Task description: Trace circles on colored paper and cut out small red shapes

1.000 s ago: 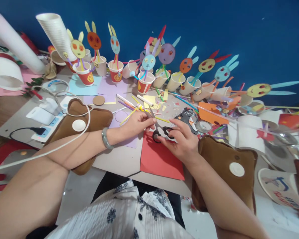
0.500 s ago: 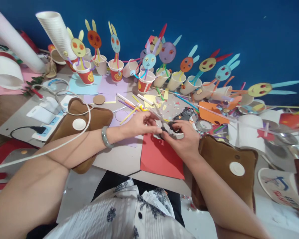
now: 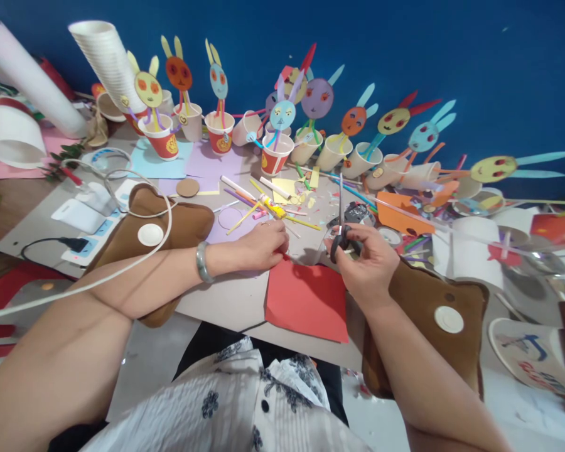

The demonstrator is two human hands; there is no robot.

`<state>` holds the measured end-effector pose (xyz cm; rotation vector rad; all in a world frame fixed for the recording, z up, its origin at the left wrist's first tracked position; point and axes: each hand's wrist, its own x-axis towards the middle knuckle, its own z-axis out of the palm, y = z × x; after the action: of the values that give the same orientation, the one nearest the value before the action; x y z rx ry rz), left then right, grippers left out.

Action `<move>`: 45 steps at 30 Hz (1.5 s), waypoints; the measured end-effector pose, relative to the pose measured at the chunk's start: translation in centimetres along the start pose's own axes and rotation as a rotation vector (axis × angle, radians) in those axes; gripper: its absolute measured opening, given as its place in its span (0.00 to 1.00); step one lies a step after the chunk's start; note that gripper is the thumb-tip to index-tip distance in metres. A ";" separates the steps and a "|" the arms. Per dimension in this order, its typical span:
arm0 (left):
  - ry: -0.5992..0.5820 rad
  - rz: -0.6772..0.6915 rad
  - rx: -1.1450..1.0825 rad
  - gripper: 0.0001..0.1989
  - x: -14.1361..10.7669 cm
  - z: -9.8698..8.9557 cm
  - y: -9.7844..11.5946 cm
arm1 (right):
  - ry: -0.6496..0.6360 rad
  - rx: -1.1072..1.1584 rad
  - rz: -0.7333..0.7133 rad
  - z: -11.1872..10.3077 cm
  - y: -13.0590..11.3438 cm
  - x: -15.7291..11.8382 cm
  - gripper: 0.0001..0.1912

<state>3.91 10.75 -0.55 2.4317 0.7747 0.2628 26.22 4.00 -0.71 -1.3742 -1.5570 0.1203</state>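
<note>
Black-handled scissors (image 3: 341, 210) point up and away in my right hand (image 3: 370, 260), with its fingers closed round the handles. Their blades look shut together. My left hand (image 3: 263, 245) rests low over the table with its fingers curled down; whatever lies under them is hidden. Just below and between the two hands lies a sheet of red paper (image 3: 306, 301). Beyond my left hand are a yellow marker (image 3: 274, 207), a yellow stick (image 3: 302, 223) and scraps of cut paper.
Paper cups with rabbit-faced figures, such as a red cup (image 3: 277, 157), line the back by the blue wall. Brown plush-like pads (image 3: 433, 351) lie under both arms. A white cable (image 3: 122, 276) crosses my left forearm. A power strip (image 3: 82, 245) sits at left.
My hands have moved apart. The left one has gone slightly left and down with its fingers curled in; the right has shifted right, swinging the scissors to point straight up.
</note>
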 end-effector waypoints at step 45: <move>0.591 -0.398 -1.630 0.06 1.0 -3.4 1.3 | -0.984 0.457 0.640 -0.8 -3.8 1.1 0.33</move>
<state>4.13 12.05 3.00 0.6396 0.7458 0.9832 24.34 3.09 2.77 -1.4459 -1.5871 1.6381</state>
